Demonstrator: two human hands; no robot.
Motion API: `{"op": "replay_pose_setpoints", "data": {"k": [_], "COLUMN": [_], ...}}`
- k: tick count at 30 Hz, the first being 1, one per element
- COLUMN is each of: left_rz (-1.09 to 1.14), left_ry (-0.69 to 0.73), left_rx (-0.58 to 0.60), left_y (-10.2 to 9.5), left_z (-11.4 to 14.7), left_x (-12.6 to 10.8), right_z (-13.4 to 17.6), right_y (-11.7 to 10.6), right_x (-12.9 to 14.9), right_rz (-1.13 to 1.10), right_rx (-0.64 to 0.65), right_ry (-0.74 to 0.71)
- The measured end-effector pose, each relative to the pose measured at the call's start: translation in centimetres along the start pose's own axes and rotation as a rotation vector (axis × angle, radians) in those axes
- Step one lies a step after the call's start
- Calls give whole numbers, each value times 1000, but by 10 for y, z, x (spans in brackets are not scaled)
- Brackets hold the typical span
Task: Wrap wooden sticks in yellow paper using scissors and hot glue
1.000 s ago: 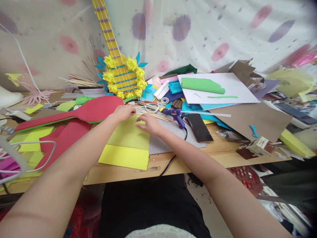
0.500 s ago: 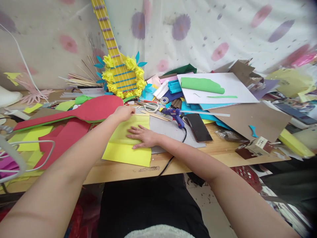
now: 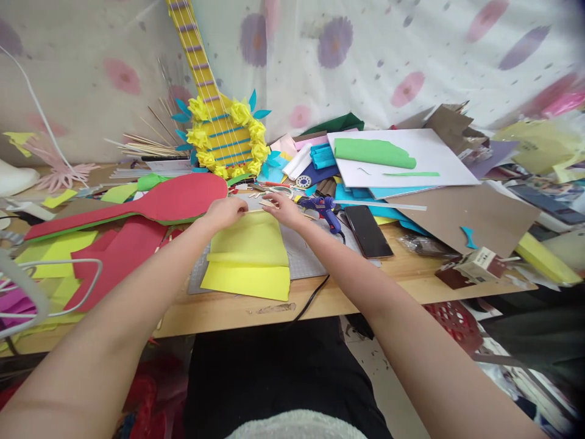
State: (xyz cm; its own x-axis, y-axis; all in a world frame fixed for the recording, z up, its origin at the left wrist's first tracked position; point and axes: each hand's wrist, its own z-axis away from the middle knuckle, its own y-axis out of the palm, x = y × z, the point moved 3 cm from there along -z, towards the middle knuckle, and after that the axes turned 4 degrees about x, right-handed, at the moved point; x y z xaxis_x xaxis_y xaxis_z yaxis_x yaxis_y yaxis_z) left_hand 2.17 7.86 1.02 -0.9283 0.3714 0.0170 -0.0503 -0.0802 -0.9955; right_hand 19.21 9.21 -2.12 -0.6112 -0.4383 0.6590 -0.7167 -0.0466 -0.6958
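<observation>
A sheet of thin yellow crepe paper [image 3: 249, 244] lies on the grey cutting mat [image 3: 311, 259], its near part a brighter yellow than the rest. At the paper's far left corner, my left hand [image 3: 227, 211] has its fingers closed on the edge. My right hand [image 3: 284, 210] is at the far right corner with fingers bent over the edge; its fingertips are partly hidden. Just right of that hand lies a blue hot glue gun [image 3: 325, 210] with a clear glue stick. Left of my left hand is a red guitar-shaped cutout [image 3: 183, 198].
A yellow paper guitar [image 3: 223, 140] with yellow flowers leans on the back curtain. Right of the glue gun lie a phone [image 3: 368, 231], a white board [image 3: 406, 174] and brown card [image 3: 479, 213]. A white wire rack [image 3: 91, 289] stands at left; a black cord [image 3: 312, 297] crosses the table's front.
My right hand has gone from lying flat on the yellow paper to its far right edge. The paper has shifted slightly right, baring some mat at its left. My left hand stays at the far edge.
</observation>
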Motion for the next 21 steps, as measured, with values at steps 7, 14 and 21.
{"op": "replay_pose_setpoints", "data": {"k": [7,14,21], "left_rz": [85,271,239], "left_ry": [8,45,146], "left_rx": [-24,16,170], "left_y": [1,-4,1], "left_z": [-4,-29,-43], "left_x": [7,4,-4], "right_z": [-10,-8,-2], "right_y": [11,12,12], "right_x": [-9,-11,-7], "right_rz": [93,78,215], "right_rx": [121,72,25], "right_ry": [9,-91,-141]}}
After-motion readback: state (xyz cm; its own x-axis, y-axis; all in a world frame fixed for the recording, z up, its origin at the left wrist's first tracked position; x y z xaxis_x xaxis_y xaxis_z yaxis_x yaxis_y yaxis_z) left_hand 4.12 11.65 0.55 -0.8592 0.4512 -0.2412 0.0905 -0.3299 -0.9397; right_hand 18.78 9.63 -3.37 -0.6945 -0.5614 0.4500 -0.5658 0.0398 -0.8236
